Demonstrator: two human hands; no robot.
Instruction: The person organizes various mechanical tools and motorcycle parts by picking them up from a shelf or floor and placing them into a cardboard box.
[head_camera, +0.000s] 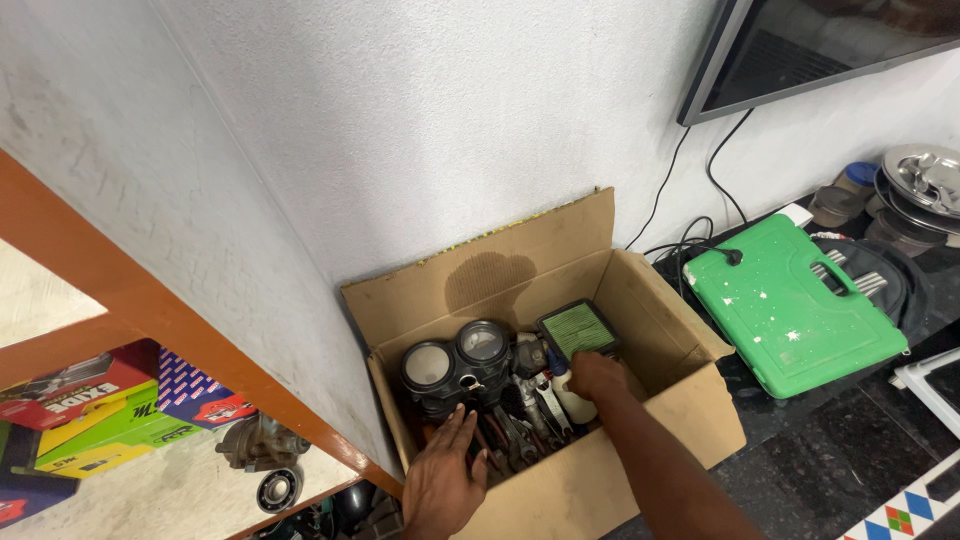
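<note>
Box (600, 470): cardboard, on the dark tabletop (840, 440) against the wall.
Left hand (440, 475): open, fingers spread on metal tools (515, 430).
Right hand (597, 377): closed around a white bottle (572, 398) inside the box.
Risk: sharp, tangled tools may nick fingers — bottle could snag coming out.

Your left hand (443, 480) and right hand (597, 377) are bare: no gloves, rings or watch show. Your right forearm (668, 470) is uncovered too, with no sleeve in view.
</note>
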